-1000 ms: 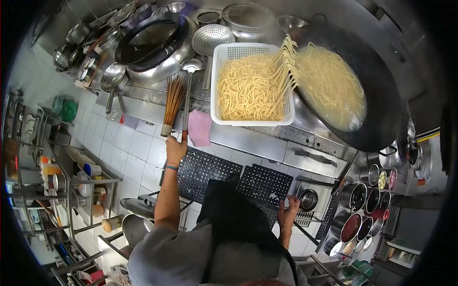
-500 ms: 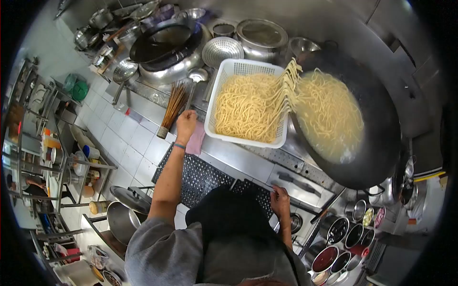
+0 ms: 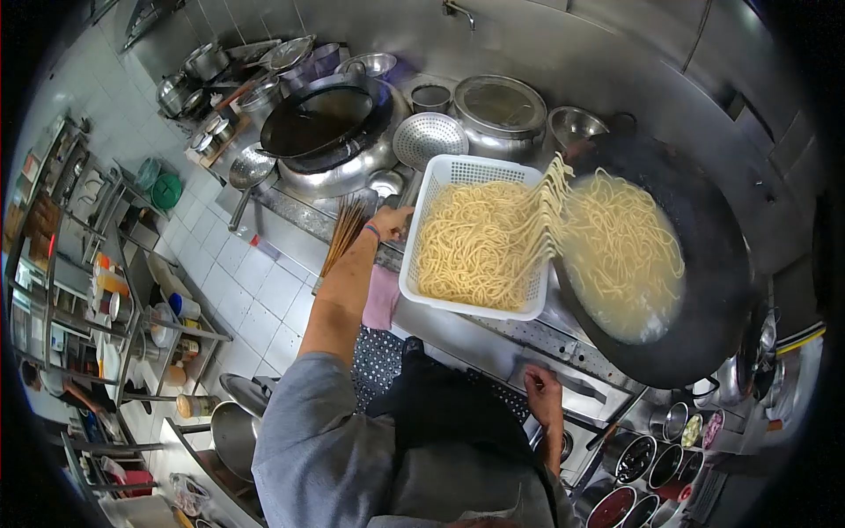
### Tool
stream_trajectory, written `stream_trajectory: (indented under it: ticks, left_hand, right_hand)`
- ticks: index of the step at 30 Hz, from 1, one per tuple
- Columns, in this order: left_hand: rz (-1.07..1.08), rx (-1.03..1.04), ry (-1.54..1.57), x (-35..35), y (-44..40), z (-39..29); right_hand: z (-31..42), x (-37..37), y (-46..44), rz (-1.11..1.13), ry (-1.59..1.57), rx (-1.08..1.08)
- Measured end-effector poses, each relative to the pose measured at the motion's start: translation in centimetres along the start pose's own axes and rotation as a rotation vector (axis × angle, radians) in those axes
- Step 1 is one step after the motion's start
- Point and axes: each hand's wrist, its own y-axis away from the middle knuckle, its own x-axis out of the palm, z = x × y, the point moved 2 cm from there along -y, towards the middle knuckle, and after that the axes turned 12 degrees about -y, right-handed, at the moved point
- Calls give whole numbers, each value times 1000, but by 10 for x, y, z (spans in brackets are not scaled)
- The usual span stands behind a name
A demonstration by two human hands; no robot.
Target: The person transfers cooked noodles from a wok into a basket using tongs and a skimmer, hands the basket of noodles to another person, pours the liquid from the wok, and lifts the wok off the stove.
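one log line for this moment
left hand: beside basket, contact unclear | right hand: apart from basket and wok | noodles: in basket and wok, bridging both

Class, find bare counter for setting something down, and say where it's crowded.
Bare counter shows between the skimmer and bamboo brush; a narrow bare strip fronts the noodle basket. Behind it, the strainer, round pot and bowl crowd together.

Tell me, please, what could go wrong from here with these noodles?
Noodles drape over the right rim of the white basket, so they might slide into the wok. The left hand, close beside this basket, could bump it and spill some.
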Motion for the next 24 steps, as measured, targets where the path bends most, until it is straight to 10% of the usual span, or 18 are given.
stream_trajectory:
  ticks: [6, 10, 16, 24]
  left_hand:
    - [17, 112, -195, -44, -30, -22]
    - [-803, 627, -849, -49, 8, -18]
    - [-542, 689, -350, -15, 127, -28]
    - [481, 594, 274, 161, 310, -43]
  right_hand:
    - [30, 38, -18, 11, -125, 98]
    - [75, 50, -36, 28, 15, -14]
    - [165, 78, -67, 254, -237, -77]
    - [223, 94, -121, 181, -803, 14]
